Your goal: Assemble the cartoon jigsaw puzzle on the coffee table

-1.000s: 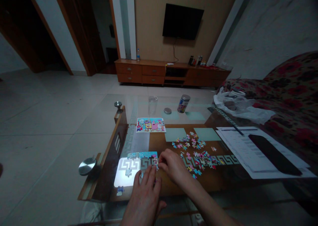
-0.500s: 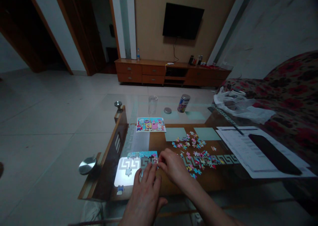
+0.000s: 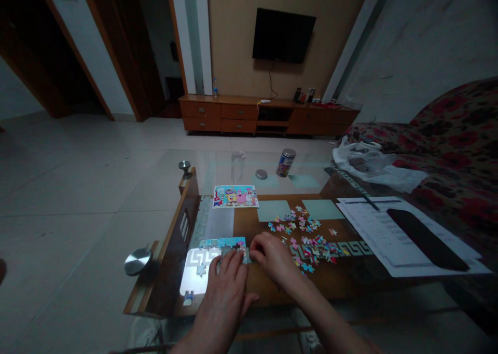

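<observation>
the left hand (image 3: 227,286) lies flat, fingers spread, on the half-built puzzle (image 3: 222,244) at the glass table's (image 3: 272,164) near edge. the right hand (image 3: 272,255) pinches what seems a piece at its right edge; press squarely, steadying the rest.

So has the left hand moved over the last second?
Yes. The left hand has slid forward: its fingertips now cover the right end of the assembled puzzle strip, meeting the right hand.

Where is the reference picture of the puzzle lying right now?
In the head view the reference picture lies flat on the glass table, beyond the assembled puzzle strip, just in front of the clear glass and left of the loose pieces.
</observation>
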Demonstrator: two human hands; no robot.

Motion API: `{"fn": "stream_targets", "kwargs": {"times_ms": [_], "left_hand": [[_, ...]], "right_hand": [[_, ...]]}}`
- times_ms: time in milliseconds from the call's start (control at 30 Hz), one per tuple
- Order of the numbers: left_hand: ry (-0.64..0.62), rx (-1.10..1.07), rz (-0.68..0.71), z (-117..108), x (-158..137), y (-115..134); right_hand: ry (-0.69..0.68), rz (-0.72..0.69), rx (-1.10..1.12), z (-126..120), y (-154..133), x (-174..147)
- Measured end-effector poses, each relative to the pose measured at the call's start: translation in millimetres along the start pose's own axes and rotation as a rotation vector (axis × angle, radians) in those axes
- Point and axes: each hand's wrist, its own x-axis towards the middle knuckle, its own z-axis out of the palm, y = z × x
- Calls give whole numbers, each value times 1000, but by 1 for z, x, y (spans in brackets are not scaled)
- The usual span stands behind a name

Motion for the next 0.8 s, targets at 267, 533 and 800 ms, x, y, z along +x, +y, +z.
{"fn": "stream_targets", "kwargs": {"times_ms": [267, 533, 800], "left_hand": [[215, 73, -29, -26, -1, -28], [147, 117, -110, -48, -15, -70], [50, 206, -147, -41, -44, -102]], "right_hand": [[104, -7, -16, -15, 11, -3], [7, -33, -101, -14, 5, -22], [-29, -175, -113, -9, 2, -47]]}}
